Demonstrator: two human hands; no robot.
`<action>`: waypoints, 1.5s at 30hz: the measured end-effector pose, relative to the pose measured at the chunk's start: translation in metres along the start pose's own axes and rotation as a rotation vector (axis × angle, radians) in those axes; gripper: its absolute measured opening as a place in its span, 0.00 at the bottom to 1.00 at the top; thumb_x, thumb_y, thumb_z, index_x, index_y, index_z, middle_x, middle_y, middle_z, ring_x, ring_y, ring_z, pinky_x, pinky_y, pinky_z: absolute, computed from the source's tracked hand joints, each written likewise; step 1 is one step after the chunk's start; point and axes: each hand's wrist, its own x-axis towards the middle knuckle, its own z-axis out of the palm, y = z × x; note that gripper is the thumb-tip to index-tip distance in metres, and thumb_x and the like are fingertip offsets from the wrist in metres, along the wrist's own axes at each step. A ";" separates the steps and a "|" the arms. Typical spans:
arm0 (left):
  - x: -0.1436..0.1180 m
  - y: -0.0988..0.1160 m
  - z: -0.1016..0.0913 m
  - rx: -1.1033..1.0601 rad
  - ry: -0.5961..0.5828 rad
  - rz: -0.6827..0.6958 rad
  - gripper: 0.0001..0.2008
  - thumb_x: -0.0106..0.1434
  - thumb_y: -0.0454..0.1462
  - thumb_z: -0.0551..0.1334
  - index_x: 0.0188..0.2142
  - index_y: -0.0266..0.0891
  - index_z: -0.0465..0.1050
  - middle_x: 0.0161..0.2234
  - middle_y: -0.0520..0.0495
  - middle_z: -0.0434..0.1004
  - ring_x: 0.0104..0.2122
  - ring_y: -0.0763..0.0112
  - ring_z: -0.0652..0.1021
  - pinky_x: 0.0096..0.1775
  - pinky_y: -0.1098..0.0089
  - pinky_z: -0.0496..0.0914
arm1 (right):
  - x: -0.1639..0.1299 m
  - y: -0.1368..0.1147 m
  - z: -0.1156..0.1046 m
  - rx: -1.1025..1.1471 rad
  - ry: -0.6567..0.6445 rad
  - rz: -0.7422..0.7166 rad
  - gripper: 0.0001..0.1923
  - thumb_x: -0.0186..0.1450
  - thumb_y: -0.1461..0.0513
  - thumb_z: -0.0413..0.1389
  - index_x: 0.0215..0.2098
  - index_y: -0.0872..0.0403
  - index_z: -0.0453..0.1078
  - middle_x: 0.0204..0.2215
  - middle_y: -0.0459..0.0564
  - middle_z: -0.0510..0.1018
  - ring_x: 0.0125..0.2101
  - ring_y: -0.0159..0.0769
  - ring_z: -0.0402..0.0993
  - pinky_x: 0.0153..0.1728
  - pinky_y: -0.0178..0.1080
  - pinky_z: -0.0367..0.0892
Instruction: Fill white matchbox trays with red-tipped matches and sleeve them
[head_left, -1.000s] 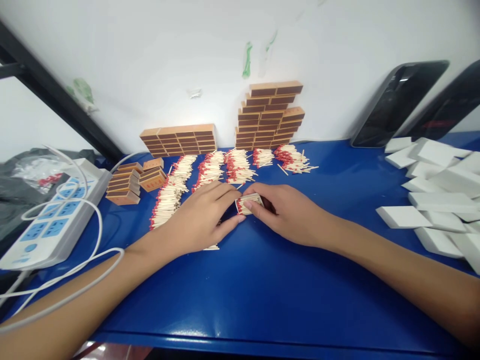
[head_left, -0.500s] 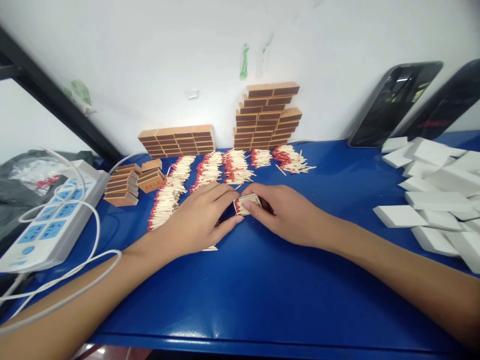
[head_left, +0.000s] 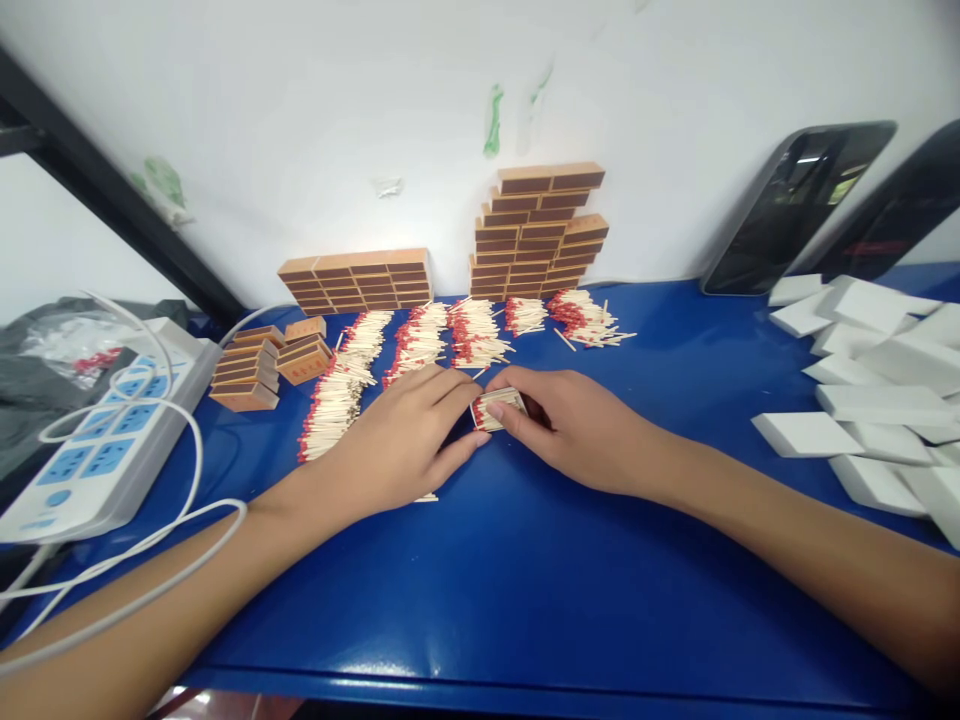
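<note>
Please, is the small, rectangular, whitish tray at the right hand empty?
No, thin wooden matches with red heads lie inside the small, rectangular, whitish tray, partly under the thumb of the right hand.

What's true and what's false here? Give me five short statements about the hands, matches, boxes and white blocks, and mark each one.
1. The right hand holds an open matchbox. True.
2. The left hand rests on the power strip. False: it is at the open matchbox.
3. Red-headed matches lie in piles on the blue table. True.
4. The white blocks are neatly stacked. False: they lie in a loose heap.
5. The tall matchbox stack stands right of the long, low stack. True.
</note>
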 end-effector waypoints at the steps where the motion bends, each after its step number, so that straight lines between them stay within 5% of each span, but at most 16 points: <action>1: 0.000 0.000 0.000 0.006 -0.001 0.000 0.15 0.78 0.44 0.57 0.54 0.35 0.72 0.51 0.38 0.78 0.52 0.54 0.78 0.56 0.52 0.73 | 0.000 0.000 0.000 0.000 0.000 -0.002 0.12 0.77 0.57 0.50 0.46 0.52 0.74 0.33 0.47 0.82 0.30 0.36 0.73 0.34 0.38 0.60; 45: 0.000 0.000 0.000 0.018 0.001 0.010 0.16 0.78 0.44 0.57 0.54 0.34 0.73 0.52 0.38 0.78 0.52 0.53 0.78 0.55 0.53 0.73 | -0.001 0.000 0.001 -0.020 0.003 -0.005 0.12 0.77 0.57 0.51 0.47 0.53 0.74 0.32 0.47 0.81 0.29 0.36 0.73 0.35 0.37 0.59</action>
